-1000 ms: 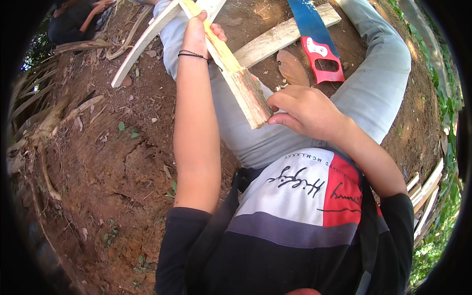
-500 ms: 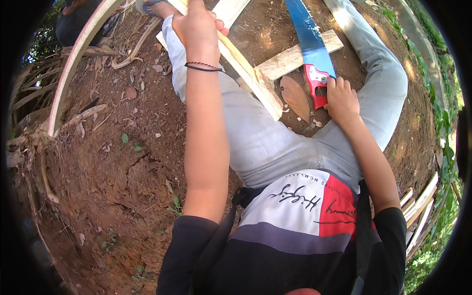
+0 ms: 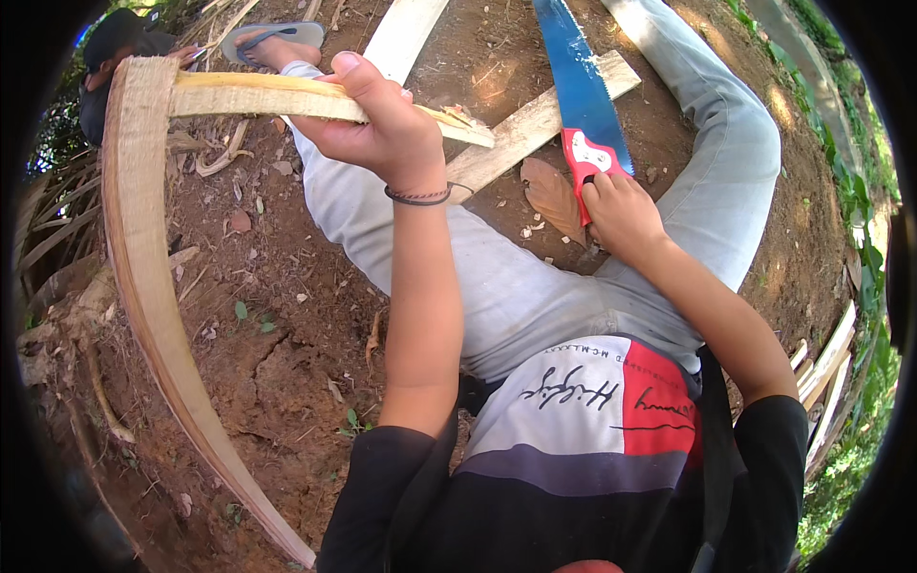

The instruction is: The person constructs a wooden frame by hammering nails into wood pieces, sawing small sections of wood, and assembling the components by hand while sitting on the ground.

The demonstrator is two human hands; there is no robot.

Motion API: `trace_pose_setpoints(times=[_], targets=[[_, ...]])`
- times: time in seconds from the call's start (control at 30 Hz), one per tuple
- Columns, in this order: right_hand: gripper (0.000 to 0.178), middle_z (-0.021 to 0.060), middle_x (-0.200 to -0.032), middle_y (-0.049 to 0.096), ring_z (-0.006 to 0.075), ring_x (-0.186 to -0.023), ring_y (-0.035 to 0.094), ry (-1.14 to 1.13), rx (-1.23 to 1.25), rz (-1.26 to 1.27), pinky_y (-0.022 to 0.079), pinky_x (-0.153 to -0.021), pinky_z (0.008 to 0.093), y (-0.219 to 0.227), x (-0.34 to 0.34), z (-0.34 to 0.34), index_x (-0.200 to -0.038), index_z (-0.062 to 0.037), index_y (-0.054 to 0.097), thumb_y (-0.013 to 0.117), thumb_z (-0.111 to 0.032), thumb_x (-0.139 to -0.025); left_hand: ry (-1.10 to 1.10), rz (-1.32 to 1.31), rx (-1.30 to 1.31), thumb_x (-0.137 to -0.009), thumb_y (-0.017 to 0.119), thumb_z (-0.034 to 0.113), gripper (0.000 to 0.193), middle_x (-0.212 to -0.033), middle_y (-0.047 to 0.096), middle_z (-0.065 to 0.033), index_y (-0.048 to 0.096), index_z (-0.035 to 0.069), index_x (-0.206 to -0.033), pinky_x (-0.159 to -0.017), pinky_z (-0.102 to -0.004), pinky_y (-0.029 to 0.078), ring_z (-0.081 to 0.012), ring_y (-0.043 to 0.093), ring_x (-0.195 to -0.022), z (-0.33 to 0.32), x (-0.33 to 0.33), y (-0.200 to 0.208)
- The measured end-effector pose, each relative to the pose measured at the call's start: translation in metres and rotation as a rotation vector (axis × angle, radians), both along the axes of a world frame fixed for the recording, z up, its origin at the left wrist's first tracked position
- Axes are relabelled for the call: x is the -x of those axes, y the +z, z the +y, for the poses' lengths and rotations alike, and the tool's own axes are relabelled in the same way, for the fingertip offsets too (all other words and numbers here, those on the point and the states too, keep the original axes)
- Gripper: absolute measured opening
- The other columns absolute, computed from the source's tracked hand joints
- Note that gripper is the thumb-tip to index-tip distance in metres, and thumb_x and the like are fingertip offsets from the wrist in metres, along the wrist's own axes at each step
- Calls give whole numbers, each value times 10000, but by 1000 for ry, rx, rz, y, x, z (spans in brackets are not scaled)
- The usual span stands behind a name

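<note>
Left hand (image 3: 387,124), upper centre, curled around L-shaped wooden piece (image 3: 141,210); right hand (image 3: 623,215), right of centre, apparently gripping red-handled handsaw (image 3: 581,86).

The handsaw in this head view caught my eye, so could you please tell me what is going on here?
The person's left hand grips a narrow wooden strip, which meets a long board at a corner. The right hand holds the red handle of the blue-bladed handsaw. The saw's blade crosses over a plank between the person's legs, and a dry brown leaf lies beside the handle.
</note>
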State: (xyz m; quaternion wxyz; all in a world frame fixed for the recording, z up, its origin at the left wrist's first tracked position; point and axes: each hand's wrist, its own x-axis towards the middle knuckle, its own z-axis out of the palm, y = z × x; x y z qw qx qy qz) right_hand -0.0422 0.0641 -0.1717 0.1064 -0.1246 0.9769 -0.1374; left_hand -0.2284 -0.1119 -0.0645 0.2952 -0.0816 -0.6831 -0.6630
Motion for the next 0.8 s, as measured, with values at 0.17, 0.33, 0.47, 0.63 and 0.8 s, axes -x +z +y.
trace_pose_setpoints(times=[0.17,0.33,0.47,0.63,0.8], targets=[[201,57,-758,537,174,-664,541,-520,760,52,446,-618,295,101,13,8,-887,-29,536,594,-8,-695,-75,-65,-164,-964,573,226,260,-629,468,-14,390,53,-902,-398,-192,348,-58,415,-448,8,-12,4],[168,81,-651,496,253,-534,514,-409,1111,216,409,-521,334,162,-16,18,-823,2,541,639,-70,-707,-51,-122,-176,-1007,464,431,398,-623,440,-28,411,84,-820,-475,-276,425,-122,440,-504,6,-41,2],[268,74,-601,453,234,-488,472,-287,1227,80,374,-467,336,169,-37,17,-749,-4,540,713,-204,-790,-34,-107,-123,-1016,443,431,384,-635,438,-30,405,91,-841,-507,-300,449,-136,458,-517,5,-50,3],[238,91,-615,454,251,-488,465,-241,1158,49,375,-447,355,153,-63,-2,-727,-22,500,699,-142,-778,34,8,-133,-999,515,347,339,-647,429,-30,392,72,-843,-493,-272,442,-133,463,-516,28,-69,-1],[233,84,-606,462,250,-458,465,-247,1230,29,377,-419,364,173,-83,-1,-695,-25,496,692,-136,-753,74,36,-123,-991,534,365,372,-636,425,-27,397,60,-826,-490,-256,436,-125,457,-509,35,-68,-4]])
